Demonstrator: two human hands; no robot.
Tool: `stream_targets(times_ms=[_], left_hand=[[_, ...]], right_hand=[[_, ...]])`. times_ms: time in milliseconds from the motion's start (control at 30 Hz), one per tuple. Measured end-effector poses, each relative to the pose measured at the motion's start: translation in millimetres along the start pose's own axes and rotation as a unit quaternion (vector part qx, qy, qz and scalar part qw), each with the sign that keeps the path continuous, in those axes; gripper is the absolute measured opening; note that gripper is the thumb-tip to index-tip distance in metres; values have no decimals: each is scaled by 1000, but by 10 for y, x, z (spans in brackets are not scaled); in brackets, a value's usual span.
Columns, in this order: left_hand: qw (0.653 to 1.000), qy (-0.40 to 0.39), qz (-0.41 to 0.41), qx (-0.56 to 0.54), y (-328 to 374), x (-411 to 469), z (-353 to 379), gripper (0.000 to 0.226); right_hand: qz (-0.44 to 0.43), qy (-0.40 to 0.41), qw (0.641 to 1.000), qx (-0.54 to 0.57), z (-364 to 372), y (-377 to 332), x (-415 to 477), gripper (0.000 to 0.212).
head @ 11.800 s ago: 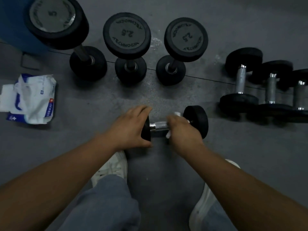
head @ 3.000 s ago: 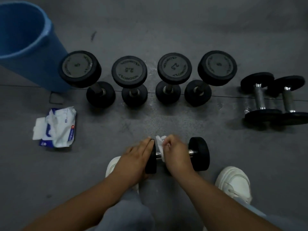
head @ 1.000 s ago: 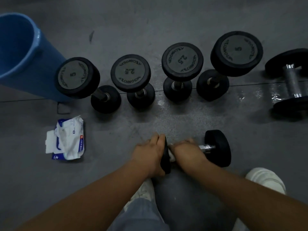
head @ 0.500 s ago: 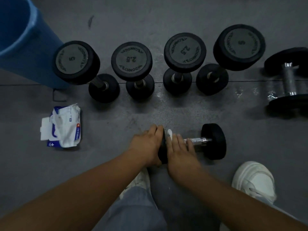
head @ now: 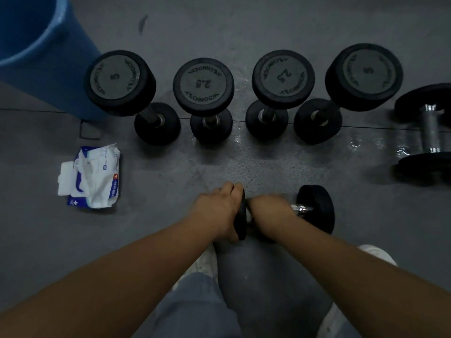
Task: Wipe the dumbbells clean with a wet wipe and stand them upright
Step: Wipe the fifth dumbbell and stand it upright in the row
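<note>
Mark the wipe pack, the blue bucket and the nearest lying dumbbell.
wipe pack [head: 95, 176]: head view, on the crumpled white wrapper.
blue bucket [head: 68, 76]: head view, on its outer wall.
nearest lying dumbbell [head: 317, 208]: head view, on its uncovered black end weight.

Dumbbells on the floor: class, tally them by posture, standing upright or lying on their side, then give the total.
Upright: 4 (left 5, left 2.5, right 2.5, right 5)
Lying: 2 (front dumbbell, right-edge dumbbell)
Total: 6
</note>
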State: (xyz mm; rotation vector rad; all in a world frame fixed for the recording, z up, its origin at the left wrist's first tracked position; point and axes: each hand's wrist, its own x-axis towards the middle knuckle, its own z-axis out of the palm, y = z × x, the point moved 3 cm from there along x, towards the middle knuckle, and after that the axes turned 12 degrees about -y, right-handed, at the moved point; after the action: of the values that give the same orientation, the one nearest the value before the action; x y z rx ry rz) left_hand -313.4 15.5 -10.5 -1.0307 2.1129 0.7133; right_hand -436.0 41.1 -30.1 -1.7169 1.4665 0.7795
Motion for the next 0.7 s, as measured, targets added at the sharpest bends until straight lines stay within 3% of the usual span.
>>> stream_targets(times_ms=[67,133,167,233,300,433,567,633,700], left_hand=[[1000,12,2,3,0,9,13,109],[1000,15,3,-3,7,10,38,107],[1000,11,2,-10,9,11,41,106],[1000,4,1,-13,3,7,16,104],[1000,-6,-2,-11,9,-5,-24,102],[1000,-4,-1,-7,2,4,-14,111],[1000,-4,-1,-2,-2,-2,-3,116],[1000,1,1,-5,9,5,-9,113],[1000,5,3,-12,10,7,-10,108]], right_hand=[[7,93,994,-56,191,-103,-167,50],[-37,89,995,-39,261,-78,-237,58],[-60,75,995,18,183,-5,-240,50],[-81,121,974,175,-42,150,-190,28],[-36,178,938,295,-185,275,-135,28],[50,179,866,464,-54,242,-60,16],[18,236,878,416,96,140,-135,11],[-28,261,919,295,200,57,-212,6],[-40,275,948,152,321,55,-282,28]])
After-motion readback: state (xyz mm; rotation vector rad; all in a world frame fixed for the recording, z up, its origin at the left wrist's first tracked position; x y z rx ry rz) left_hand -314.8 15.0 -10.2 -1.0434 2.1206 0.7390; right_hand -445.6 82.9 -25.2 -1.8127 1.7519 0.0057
